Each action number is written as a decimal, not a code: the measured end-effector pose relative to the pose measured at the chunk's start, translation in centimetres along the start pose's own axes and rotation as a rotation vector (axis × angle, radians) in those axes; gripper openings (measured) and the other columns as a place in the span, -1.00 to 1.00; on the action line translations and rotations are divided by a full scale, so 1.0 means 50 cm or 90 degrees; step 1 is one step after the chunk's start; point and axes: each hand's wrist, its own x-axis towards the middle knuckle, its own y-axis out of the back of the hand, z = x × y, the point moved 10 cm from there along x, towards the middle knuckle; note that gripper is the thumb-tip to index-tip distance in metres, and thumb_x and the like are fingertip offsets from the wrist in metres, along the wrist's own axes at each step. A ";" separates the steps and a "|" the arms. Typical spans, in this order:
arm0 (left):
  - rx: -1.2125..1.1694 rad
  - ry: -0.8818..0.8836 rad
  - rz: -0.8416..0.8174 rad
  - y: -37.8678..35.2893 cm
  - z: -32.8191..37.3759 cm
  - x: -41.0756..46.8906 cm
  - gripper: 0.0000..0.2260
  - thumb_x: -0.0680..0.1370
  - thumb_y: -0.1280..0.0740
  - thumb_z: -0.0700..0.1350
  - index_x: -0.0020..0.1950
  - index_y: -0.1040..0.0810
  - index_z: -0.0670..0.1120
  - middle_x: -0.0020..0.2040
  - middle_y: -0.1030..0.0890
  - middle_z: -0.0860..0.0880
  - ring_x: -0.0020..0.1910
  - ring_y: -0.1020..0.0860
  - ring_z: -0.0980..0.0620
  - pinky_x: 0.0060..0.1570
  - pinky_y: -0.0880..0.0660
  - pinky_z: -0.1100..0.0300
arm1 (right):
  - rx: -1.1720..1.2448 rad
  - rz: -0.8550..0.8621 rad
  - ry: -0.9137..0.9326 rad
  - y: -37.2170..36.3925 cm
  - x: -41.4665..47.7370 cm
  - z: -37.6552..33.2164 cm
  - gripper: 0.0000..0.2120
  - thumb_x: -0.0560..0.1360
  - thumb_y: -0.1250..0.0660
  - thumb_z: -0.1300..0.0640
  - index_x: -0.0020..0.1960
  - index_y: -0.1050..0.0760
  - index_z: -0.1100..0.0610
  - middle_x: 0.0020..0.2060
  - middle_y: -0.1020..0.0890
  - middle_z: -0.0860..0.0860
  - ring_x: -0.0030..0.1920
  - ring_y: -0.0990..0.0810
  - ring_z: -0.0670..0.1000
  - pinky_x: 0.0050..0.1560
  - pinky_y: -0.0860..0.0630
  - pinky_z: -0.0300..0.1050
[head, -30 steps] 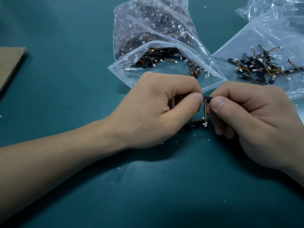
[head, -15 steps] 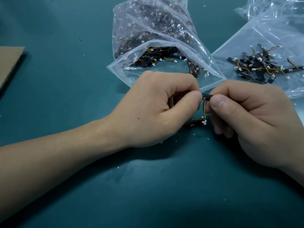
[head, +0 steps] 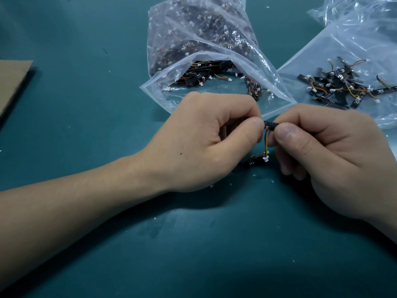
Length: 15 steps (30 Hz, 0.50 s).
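Just one black strip [head: 271, 124] between left hand [head: 206, 143] and right hand [head: 335, 160].

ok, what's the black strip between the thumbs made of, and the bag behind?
Black strip: probably thin matte circuit board, flat, rigid-looking, coloured wires leaving it. Bag: clear glossy plastic film; it crinkles, glares, shows its contents.

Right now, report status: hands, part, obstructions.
Left hand and right hand both pinching one black strip. Its wires hang to a white connector. Open bag just behind hands.
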 end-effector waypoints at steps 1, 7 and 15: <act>-0.005 -0.001 -0.006 -0.001 0.000 0.000 -0.81 0.60 -0.29 -0.19 -0.17 -0.63 -0.14 -0.45 -0.51 0.02 -0.46 -0.42 0.11 -0.39 -0.31 0.33 | -0.002 0.000 0.001 0.000 0.000 0.000 -0.77 0.65 -0.20 -0.04 -0.09 -0.55 -0.03 -0.42 -0.60 -0.09 -0.44 -0.53 0.01 -0.38 -0.39 -0.25; 0.000 -0.009 -0.001 0.002 0.003 0.000 -0.81 0.62 -0.31 -0.19 -0.15 -0.64 -0.13 -0.45 -0.50 0.00 -0.44 -0.44 0.08 -0.40 -0.32 0.32 | 0.008 0.009 -0.002 0.003 -0.001 0.003 -0.77 0.66 -0.20 -0.04 -0.09 -0.56 -0.02 -0.42 -0.60 -0.07 -0.46 -0.53 0.02 -0.40 -0.39 -0.25; -0.003 -0.011 0.001 0.003 0.000 0.001 -0.81 0.64 -0.31 -0.19 -0.13 -0.64 -0.13 -0.44 -0.51 0.00 -0.43 -0.45 0.06 -0.39 -0.34 0.30 | 0.030 0.026 -0.013 0.007 -0.001 0.006 -0.78 0.65 -0.22 -0.04 -0.09 -0.56 -0.03 -0.43 -0.60 -0.05 -0.50 -0.50 0.02 -0.43 -0.37 -0.28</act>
